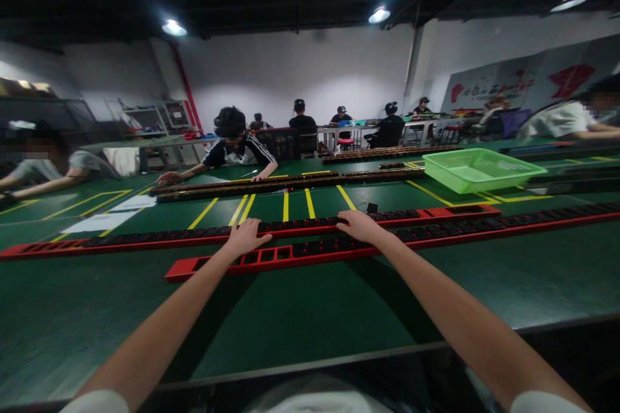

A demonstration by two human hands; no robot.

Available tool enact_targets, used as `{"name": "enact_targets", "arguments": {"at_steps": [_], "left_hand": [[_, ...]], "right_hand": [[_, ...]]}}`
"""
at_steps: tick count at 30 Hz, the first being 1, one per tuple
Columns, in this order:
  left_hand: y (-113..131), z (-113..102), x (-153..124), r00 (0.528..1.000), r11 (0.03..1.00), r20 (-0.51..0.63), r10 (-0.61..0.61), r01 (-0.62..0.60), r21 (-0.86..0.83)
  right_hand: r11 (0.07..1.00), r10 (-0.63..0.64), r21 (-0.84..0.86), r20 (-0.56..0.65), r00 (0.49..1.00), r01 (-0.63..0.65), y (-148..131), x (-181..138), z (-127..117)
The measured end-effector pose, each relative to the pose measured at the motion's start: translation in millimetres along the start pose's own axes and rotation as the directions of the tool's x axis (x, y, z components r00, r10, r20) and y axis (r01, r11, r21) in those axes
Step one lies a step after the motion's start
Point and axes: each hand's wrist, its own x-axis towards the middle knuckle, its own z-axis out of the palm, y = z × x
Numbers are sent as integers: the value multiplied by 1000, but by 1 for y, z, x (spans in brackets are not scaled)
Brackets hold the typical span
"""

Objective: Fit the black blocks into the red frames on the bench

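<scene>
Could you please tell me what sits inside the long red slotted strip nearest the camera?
The long red slotted strip holds a row of black, squarish pieces; several slots toward its left look open. The left forearm and right wrist hide parts.

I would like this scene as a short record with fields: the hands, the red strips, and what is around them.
Left hand: fingers over the far red strip; firmness of grip unclear
Right hand: at the same strip, farther right
Near red strip: open slots toward its left end, black pieces farther right
Green basket: on the table, beyond the red strips, right side
Papers: lying flat, left side
Co-worker: across the table, striped sleeves
</scene>
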Motion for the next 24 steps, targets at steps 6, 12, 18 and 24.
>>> {"name": "enact_targets", "arguments": {"at_steps": [6, 12, 18, 24], "left_hand": [[1, 0, 0, 1000, 1000, -11, -6, 6, -3], [1, 1, 1, 1000, 1000, -19, 3, -3, -17], [0, 3, 3, 1000, 1000, -29, -3, 3, 1], [-2, 3, 4, 1000, 1000, -25, -3, 2, -25]], "right_hand": [[999, 27, -45, 7, 1000, -27, -6, -3, -8], [996, 39, -83, 10, 999, -38, -9, -3, -10], [996, 31, -85, 4, 1000, -30, -10, -3, -11], [997, 42, -66, -5, 999, -42, -10, -4, -10]]}}
